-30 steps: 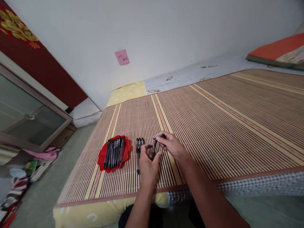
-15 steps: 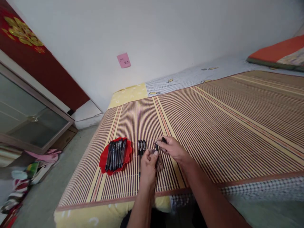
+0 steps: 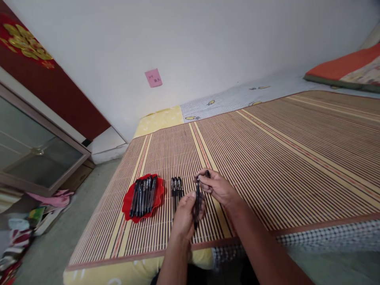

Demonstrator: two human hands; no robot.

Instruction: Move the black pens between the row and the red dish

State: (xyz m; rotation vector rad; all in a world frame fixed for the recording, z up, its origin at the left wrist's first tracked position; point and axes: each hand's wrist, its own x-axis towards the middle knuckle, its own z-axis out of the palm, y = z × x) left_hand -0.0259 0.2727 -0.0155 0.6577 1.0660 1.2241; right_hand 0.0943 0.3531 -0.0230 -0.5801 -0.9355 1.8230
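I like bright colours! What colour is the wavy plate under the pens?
Red: the wavy-edged red plate holding black pens, clearest in the head view.

A white wall (image 3: 192, 43) with a pink note (image 3: 153, 77), a glass-fronted cabinet (image 3: 32, 158), and perhaps concrete floor (image 3: 56, 249).

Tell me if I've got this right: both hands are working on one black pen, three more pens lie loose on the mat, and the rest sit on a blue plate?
Not quite: the plate is red, not blue, as the head view shows. The rest holds: the left hand and right hand hold one black pen, three loose pens lie on the mat, and the other pens sit on that plate.
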